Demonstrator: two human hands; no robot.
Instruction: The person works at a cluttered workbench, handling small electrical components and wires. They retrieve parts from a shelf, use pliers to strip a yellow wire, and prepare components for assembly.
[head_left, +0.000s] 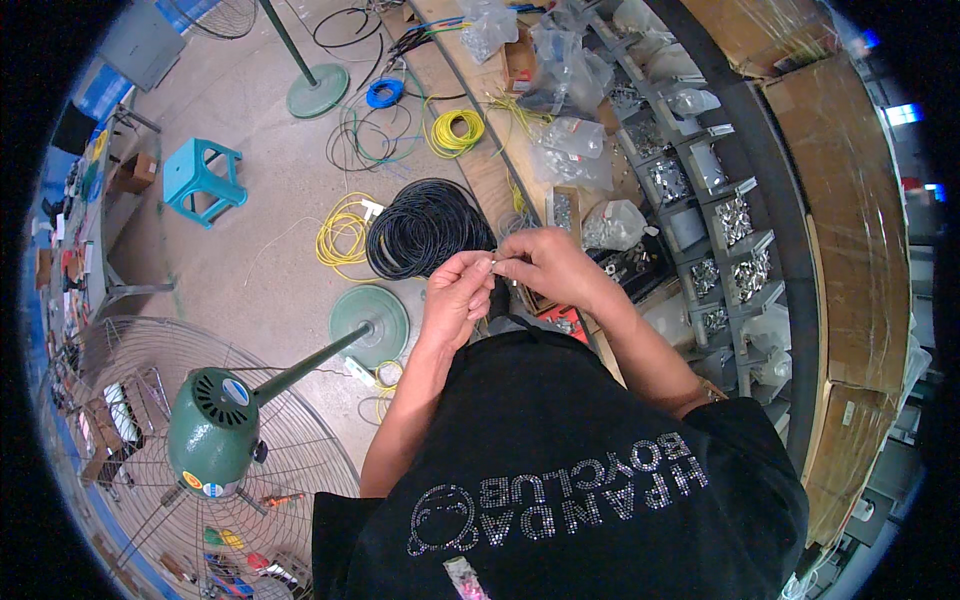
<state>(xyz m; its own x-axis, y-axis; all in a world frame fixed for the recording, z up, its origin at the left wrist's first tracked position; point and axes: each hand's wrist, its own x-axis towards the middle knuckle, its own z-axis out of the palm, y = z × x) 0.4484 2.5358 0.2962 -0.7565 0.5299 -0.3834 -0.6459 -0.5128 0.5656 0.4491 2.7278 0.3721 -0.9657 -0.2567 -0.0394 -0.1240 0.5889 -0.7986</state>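
My left hand (456, 296) and my right hand (553, 266) meet at the fingertips in front of my black shirt. Pinched between them is a small light-coloured piece (493, 263), mostly hidden and too small to name. Just beyond my left hand, a big coil of black cable (426, 225) lies on the floor beside the bench. My right forearm reaches over the bench edge. Near that hand are a clear plastic bag of small parts (616, 225) and an open box of small metal pieces (562, 208).
Stacked grey bins of metal terminals (735, 221) line the right side. A green pedestal fan (214, 431) stands close on my left, its round base (369, 324) near my feet. Yellow wire coils (341, 238) lie on the floor, with a blue plastic stool (202, 180) farther left.
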